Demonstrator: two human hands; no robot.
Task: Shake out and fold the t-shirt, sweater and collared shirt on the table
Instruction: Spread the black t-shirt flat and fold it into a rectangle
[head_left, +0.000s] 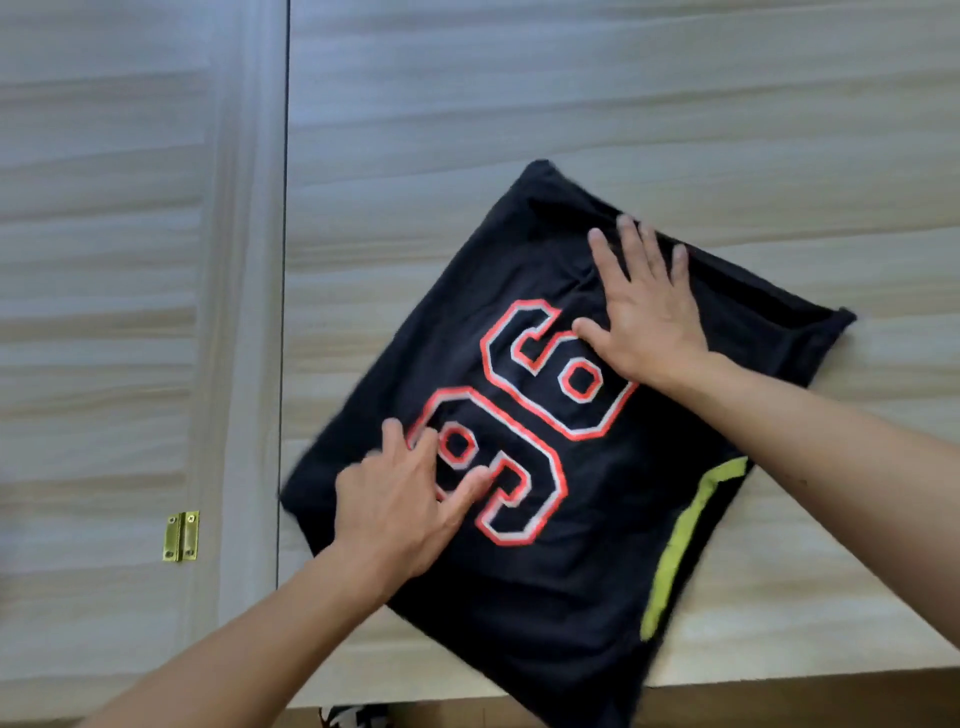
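Left hand (400, 499) blurred, right hand (644, 306) flat on t-shirt (587, 545), seemingly folded.

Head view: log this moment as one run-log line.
garment: black t-shirt, folded, on table | left hand: flat on shirt | right hand: flat on shirt | stage: pressing fold
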